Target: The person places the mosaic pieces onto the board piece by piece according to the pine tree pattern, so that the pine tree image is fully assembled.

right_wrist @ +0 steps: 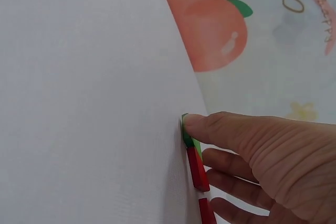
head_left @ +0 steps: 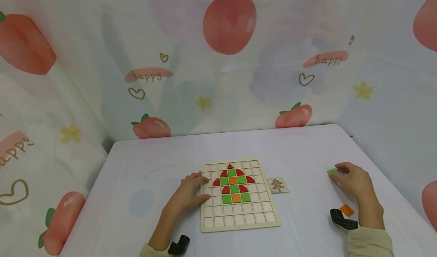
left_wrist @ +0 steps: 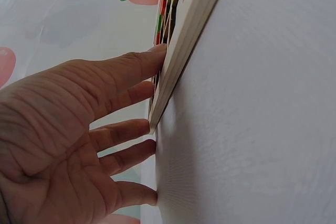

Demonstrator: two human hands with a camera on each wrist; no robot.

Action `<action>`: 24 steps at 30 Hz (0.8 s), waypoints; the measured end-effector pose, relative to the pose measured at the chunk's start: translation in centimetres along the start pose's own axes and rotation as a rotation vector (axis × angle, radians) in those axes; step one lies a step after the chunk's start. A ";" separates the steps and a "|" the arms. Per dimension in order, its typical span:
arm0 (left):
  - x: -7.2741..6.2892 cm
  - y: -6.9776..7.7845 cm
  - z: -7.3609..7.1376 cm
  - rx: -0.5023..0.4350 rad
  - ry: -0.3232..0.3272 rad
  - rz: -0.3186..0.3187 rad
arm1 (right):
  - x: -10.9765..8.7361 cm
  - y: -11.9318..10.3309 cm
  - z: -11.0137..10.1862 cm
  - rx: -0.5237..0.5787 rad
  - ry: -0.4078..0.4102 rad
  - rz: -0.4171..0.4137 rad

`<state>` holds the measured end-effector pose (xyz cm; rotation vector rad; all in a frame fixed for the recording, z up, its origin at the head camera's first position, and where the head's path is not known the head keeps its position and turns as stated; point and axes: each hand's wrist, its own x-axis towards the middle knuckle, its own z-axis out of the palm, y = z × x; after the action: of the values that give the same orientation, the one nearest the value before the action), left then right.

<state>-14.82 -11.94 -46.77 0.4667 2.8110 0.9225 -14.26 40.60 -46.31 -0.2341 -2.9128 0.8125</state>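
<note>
A cream wooden grid board (head_left: 239, 220) lies on the table, bearing a tree-like pattern of red, green and orange tiles. At its left edge is my left hand (head_left: 189, 190), fingers spread and fairly straight; in the left wrist view the thumb (left_wrist: 152, 56) touches the board's side. Far to the right, my right hand (head_left: 353, 179) pinches a green tile (head_left: 332, 171) at the tabletop. In the right wrist view the thumb is against the green tile (right_wrist: 186, 129), and the index finger is mostly hidden. Red pieces (right_wrist: 197, 169) lie beside it, under the other fingers.
A small pattern card (head_left: 278, 185) lies by the board's right edge. An orange tile (head_left: 347, 210) sits near my right wrist. Black wrist devices (head_left: 179, 245) are on both arms. A printed curtain (head_left: 225, 86) stands behind the white table (head_left: 153, 154).
</note>
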 end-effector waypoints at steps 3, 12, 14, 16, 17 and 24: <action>0.1 -0.1 0.1 -0.001 0.003 -0.002 | 0.0 0.1 0.1 0.000 0.003 -0.002; 0.0 0.0 0.0 -0.019 0.004 0.000 | 0.0 -0.1 0.3 -0.018 -0.001 -0.034; -0.1 0.0 0.0 -0.018 0.006 0.004 | 0.0 -0.2 0.3 -0.021 -0.004 -0.037; -0.1 0.0 0.0 -0.018 0.005 0.003 | 0.1 -0.4 0.4 -0.023 -0.008 -0.037; -0.1 0.0 0.0 -0.018 0.004 0.000 | 0.1 -0.4 0.5 -0.022 -0.007 -0.039; -0.2 0.1 -0.1 -0.019 0.005 0.003 | 0.5 -2.1 1.1 0.034 0.031 -0.074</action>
<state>-14.66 -12.00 -46.63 0.4666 2.8038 0.9511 -15.12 38.41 -46.12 -0.1341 -2.8570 0.8383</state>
